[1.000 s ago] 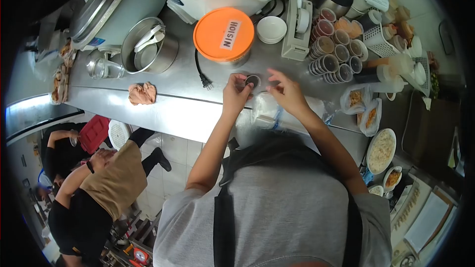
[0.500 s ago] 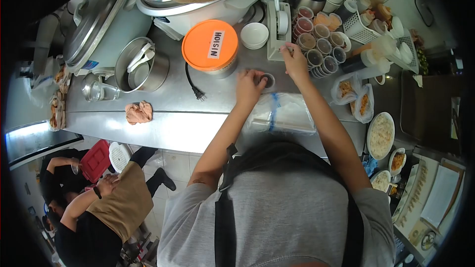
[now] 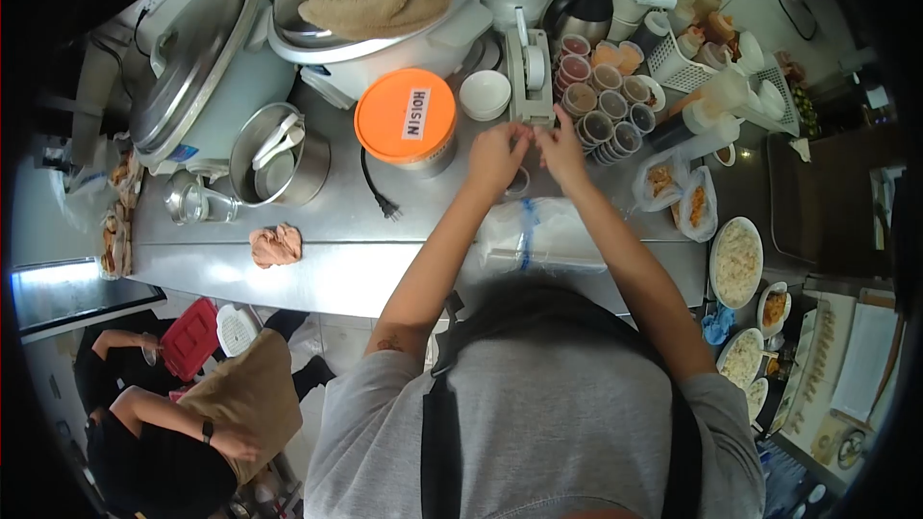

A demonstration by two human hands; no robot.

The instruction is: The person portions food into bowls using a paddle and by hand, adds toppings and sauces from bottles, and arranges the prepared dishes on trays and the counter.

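The tape dispenser (image 3: 531, 86) points lengthwise toward left hand (image 3: 496, 156) and right hand (image 3: 561, 152).

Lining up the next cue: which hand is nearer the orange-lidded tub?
The left hand. It is to the right of the tub; the right hand is farther right, near the tape dispenser.

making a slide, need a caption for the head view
Left hand and right hand at the near end of a tape dispenser, beside filled cups

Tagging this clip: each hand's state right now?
Left hand: fingers curled; anything held unclear.
Right hand: by the grey plastic tape dispenser; anything held unclear.
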